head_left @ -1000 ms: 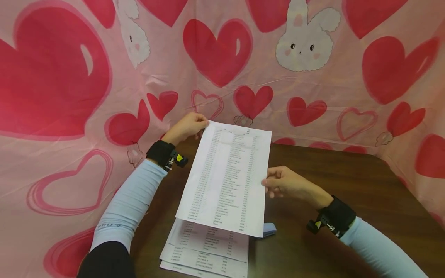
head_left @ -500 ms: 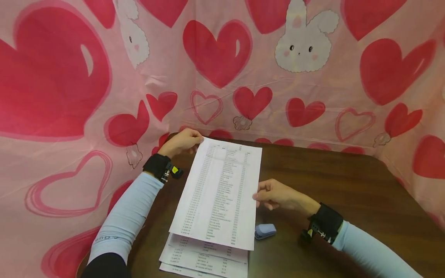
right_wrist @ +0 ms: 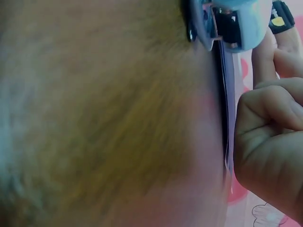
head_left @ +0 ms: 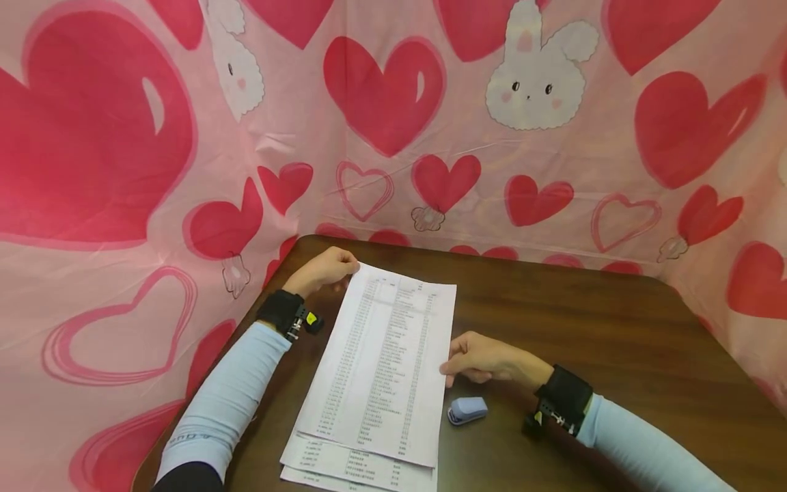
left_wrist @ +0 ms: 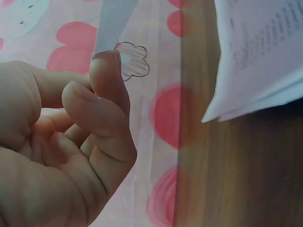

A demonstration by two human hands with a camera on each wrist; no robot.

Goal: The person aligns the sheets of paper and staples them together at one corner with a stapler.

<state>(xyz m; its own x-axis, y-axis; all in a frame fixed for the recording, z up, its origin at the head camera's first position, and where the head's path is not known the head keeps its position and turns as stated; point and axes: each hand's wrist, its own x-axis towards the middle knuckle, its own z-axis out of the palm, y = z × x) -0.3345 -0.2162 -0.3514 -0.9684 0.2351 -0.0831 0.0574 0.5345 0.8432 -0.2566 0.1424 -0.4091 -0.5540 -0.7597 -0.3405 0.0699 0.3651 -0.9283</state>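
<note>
A printed paper sheet lies low over a stack of similar printed sheets, whose front edges stick out below it. My left hand pinches the sheet's far left corner. In the left wrist view, the thumb and forefinger of this hand meet at a strip of paper. My right hand holds the sheet's right edge between thumb and fingers. Just in front of that hand, a small light-blue stapler stands on the table; it also shows at the top of the right wrist view.
The dark brown wooden table reaches back to a pink cloth printed with hearts and rabbits, which hangs behind and along the left side. A black wrist strap with a camera sits on each arm.
Both hands have lowered the sheet toward the stack and drawn it slightly nearer and left. The stapler, partly covered by the sheet before, now shows fully.
</note>
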